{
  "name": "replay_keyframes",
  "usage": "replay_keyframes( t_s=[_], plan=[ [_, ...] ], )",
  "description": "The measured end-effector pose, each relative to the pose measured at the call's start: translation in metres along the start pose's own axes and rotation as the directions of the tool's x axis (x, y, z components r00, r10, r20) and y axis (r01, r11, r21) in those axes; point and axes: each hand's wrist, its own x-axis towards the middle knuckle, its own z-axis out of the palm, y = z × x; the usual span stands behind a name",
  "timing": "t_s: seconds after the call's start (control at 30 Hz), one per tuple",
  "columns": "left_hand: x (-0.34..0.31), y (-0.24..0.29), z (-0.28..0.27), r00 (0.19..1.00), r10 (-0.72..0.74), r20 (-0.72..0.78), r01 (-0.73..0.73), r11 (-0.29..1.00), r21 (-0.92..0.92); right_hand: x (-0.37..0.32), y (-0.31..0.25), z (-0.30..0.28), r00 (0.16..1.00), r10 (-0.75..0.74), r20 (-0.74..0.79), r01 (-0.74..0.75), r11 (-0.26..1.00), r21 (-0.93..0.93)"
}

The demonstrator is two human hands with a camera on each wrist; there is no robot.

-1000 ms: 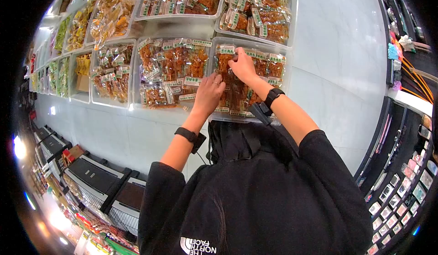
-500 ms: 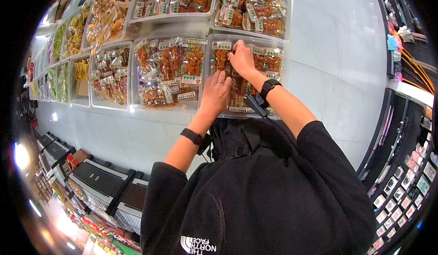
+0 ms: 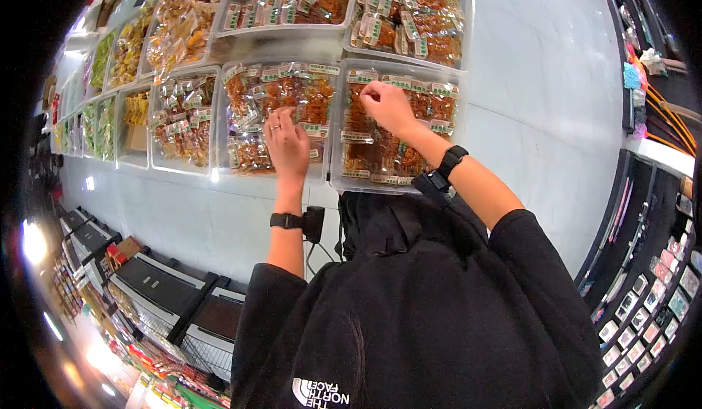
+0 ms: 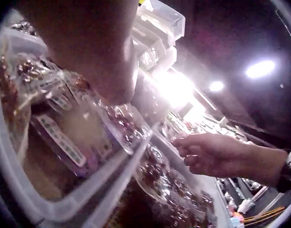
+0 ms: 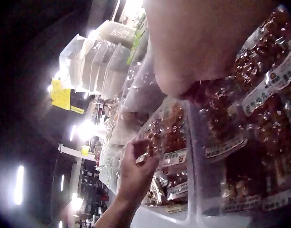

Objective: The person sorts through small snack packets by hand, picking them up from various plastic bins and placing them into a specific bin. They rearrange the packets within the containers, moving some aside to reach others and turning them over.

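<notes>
In the head view my left hand (image 3: pixel 287 145) reaches over a clear plastic bin (image 3: pixel 327 145) of packaged reddish-brown snacks (image 3: pixel 281 87), its fingers bent and spread. The right wrist view catches that left hand (image 5: pixel 138 171) with thumb and fingertips apart near the packets. My right hand (image 3: pixel 389 107) hovers above the neighbouring bin (image 3: pixel 398 187), where similar packets (image 3: pixel 420 105) with white-and-green labels lie in rows. Its fingers curl loosely with nothing visible in them; in the left wrist view the same right hand (image 4: pixel 214 152) appears from the side.
Two more bins (image 3: pixel 291 28) of packets stand in the far row. To the left are a bin (image 3: pixel 179 162) of darker packets and a bin (image 3: pixel 131 156) with yellow packs and bare cardboard. Pale floor (image 3: pixel 534 138) lies at right, black crates (image 3: pixel 157 281) at lower left.
My left hand has moved left from the right-hand bin to over the middle one. My right hand stays over its bin; packets there now show where the left hand was.
</notes>
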Motion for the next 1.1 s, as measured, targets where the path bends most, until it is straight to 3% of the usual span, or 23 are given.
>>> replay_keyframes(
  t_s=[0.03,0.07,0.17,0.23,0.37,0.43,0.5,0.57,0.6,0.67,0.77,0.93,1.0,1.1],
  plan=[
    [0.002,-0.006,-0.002,1.000,-0.005,-0.014,0.005,1.000,0.010,0.003,-0.011,0.005,0.996,0.043,0.083,-0.047,0.998,0.043],
    [0.002,-0.012,-0.003,1.000,0.012,0.012,-0.012,1.000,0.025,0.007,-0.012,0.017,0.997,-0.018,0.080,0.013,0.998,0.058],
    [0.000,-0.027,-0.002,0.998,0.020,0.053,-0.021,1.000,0.014,0.014,-0.020,0.045,0.995,-0.016,0.103,0.004,0.994,0.111],
    [-0.003,-0.029,-0.005,0.994,0.072,0.076,-0.071,0.997,-0.019,0.018,-0.029,0.051,0.986,0.044,0.164,-0.058,0.995,0.082],
    [-0.006,-0.023,-0.010,0.993,0.062,0.100,-0.058,0.998,-0.040,0.027,-0.031,0.064,0.995,0.047,0.089,-0.039,0.996,-0.084],
    [-0.010,-0.009,-0.008,0.978,-0.131,0.162,0.128,0.991,0.029,0.028,-0.039,0.057,0.995,0.103,0.000,-0.101,0.983,-0.151],
    [-0.013,0.004,-0.001,0.966,-0.194,0.170,0.188,0.981,0.049,0.035,-0.039,0.049,0.993,0.121,-0.002,-0.120,0.975,-0.187],
    [-0.021,0.008,0.013,0.990,-0.143,0.001,0.139,0.962,0.234,0.041,-0.037,0.038,1.000,0.014,0.012,-0.009,0.939,-0.343],
    [-0.020,0.009,0.015,0.990,-0.142,0.001,0.138,0.963,0.232,0.047,-0.034,0.034,0.999,-0.039,0.032,0.048,0.918,-0.394],
    [-0.018,0.011,0.017,0.984,-0.164,-0.071,0.176,0.959,0.221,0.056,-0.028,0.027,0.997,-0.008,0.083,0.041,0.912,-0.408],
    [-0.015,0.008,0.015,0.974,-0.217,-0.060,0.223,0.970,0.102,0.058,-0.029,0.024,0.991,-0.007,0.130,0.062,0.905,-0.422],
    [-0.022,0.014,0.005,0.967,-0.253,-0.033,0.255,0.960,0.111,0.058,-0.037,0.032,0.989,-0.021,0.145,0.078,0.914,-0.398],
    [-0.025,0.016,0.006,0.972,-0.233,-0.039,0.237,0.962,0.137,0.061,-0.038,0.034,0.976,0.059,0.210,0.033,0.912,-0.409],
    [-0.027,0.020,0.004,0.964,-0.264,-0.036,0.267,0.956,0.122,0.059,-0.033,0.041,0.994,-0.027,0.106,0.067,0.914,-0.401]
  ],
)
